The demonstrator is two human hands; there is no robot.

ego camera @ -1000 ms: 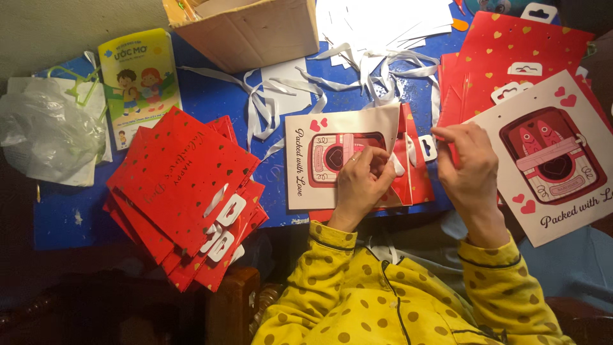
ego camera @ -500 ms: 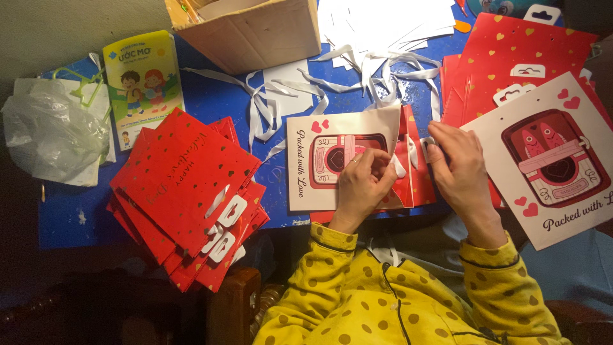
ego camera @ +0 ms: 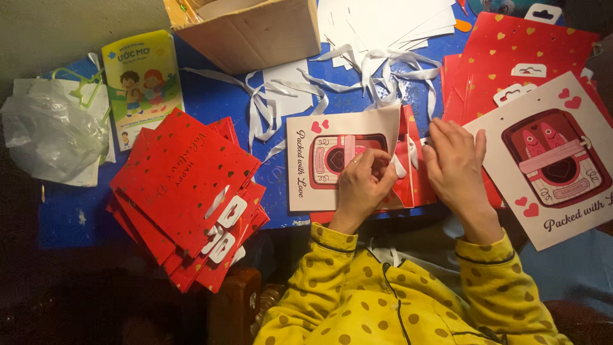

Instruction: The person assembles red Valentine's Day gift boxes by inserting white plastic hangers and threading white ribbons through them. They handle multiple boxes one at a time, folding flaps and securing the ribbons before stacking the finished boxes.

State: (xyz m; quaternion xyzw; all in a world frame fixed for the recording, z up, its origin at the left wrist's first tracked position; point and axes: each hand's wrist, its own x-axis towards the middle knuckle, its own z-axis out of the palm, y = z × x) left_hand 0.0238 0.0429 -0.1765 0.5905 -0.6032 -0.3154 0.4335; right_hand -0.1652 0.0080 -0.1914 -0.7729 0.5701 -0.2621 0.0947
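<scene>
So the left hand (ego camera: pixel 363 185) has its fingertips pinched nearly shut on a bit of white ribbon (ego camera: pixel 398 167), right at the seam where the cream card with the red tin picture (ego camera: pixel 332 163) meets the red gift bag (ego camera: pixel 414 167) it's being fixed to. The right hand (ego camera: pixel 454 167) lies flat with fingers together on the bag's right edge, pressing it down rather than gripping anything (at least I can't see anything caught between those fingers). Compared with a second ago the right hand has slid down and inward from the top corner, and the left has closed in on the ribbon, so to me it looks like the tying or threading bit is under way and the bag is now being steadied for it. The piece sits on the blue table (ego camera: pixel 217 96), straight in front of the yellow dotted sleeves (ego camera: pixel 332 291). Further out: a fanned pile of red bags (ego camera: pixel 182 185) to the left, another cream card (ego camera: pixel 549 160) on more red bags to the right, loose white ribbons (ego camera: pixel 377 67) above, a cardboard box (ego camera: pixel 255 29), a children's booklet (ego camera: pixel 143 80) and a crumpled plastic bag (ego camera: pixel 54 131).
</scene>
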